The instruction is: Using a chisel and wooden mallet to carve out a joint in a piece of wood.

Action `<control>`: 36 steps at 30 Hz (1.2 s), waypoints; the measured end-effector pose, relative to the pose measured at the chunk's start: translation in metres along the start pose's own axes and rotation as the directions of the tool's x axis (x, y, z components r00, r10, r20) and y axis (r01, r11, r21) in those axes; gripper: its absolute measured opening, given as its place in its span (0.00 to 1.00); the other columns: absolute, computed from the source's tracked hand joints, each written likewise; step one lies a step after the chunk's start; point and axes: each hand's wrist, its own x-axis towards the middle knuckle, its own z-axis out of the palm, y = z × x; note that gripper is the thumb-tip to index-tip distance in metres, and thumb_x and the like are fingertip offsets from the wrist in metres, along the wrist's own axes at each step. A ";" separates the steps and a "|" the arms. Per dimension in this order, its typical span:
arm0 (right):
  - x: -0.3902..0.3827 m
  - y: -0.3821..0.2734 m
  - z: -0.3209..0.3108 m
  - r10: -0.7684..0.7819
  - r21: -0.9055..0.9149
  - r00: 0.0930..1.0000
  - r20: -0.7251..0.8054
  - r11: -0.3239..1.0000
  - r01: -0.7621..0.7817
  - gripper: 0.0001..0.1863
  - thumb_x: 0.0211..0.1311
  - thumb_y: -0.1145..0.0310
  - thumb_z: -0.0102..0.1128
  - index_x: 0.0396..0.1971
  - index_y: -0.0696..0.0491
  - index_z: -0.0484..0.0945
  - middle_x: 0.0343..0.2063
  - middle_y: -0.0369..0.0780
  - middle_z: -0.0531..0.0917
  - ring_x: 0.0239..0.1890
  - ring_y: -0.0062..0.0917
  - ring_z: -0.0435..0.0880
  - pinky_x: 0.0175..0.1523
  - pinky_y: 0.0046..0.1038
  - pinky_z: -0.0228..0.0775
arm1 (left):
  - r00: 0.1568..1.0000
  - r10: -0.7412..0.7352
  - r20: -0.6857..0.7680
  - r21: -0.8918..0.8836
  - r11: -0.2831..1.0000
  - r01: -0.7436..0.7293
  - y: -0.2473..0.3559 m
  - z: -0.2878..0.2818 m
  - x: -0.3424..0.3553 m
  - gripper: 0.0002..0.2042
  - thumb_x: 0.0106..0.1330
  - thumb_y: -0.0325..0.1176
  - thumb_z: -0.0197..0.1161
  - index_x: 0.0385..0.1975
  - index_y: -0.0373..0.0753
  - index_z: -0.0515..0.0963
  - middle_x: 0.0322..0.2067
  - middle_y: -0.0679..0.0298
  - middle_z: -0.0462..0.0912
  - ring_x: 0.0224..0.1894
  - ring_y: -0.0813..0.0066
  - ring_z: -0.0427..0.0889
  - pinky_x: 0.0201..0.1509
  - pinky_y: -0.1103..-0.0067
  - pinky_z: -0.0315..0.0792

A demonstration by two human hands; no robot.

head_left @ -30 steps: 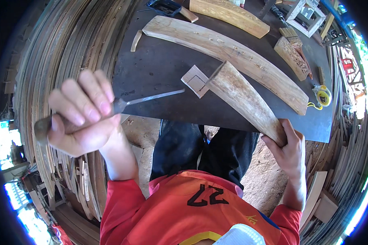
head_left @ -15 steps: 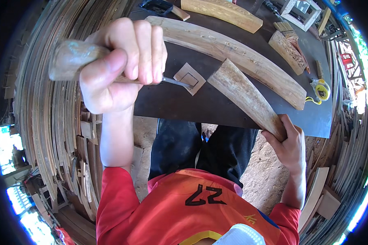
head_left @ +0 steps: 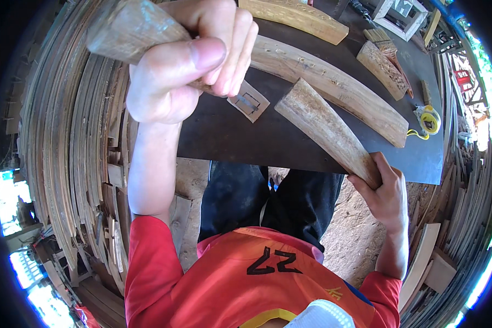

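Observation:
My left hand [head_left: 175, 82] is closed around the wooden handle of a chisel [head_left: 139, 33], raised over the table's left part. Its narrow metal blade points down to the right, over a small flat wood piece [head_left: 255, 113] with a dark rectangle marked on it. Whether the tip touches the wood I cannot tell. My right hand [head_left: 384, 191] grips the near end of a thick, tapered wooden club [head_left: 328, 130]. The club's wider end points up and left, toward the small piece but apart from it.
A long curved board [head_left: 317, 82] crosses the dark table [head_left: 218, 139], with another board [head_left: 295, 19] behind it. To the right are a wood block [head_left: 380, 68], a brush [head_left: 384, 39], a white frame [head_left: 404, 30] and a yellow tape measure [head_left: 430, 121]. Stacked wood strips [head_left: 65, 136] stand at left.
My left hand has moved up and to the right with the chisel. The small marked wood piece has shifted slightly left and up. My right hand and the club have barely moved.

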 end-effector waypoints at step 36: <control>0.001 0.002 0.002 -0.007 0.026 1.000 -0.006 1.000 0.007 0.26 0.52 0.54 0.73 0.38 0.58 0.72 0.17 0.50 0.76 0.21 0.46 0.78 0.28 0.35 0.67 | 0.997 -0.034 0.069 -0.011 0.999 0.035 -0.006 -0.011 0.015 0.16 0.68 0.41 0.51 0.17 0.44 0.65 0.16 0.70 0.70 0.19 0.82 0.69 0.22 0.86 0.66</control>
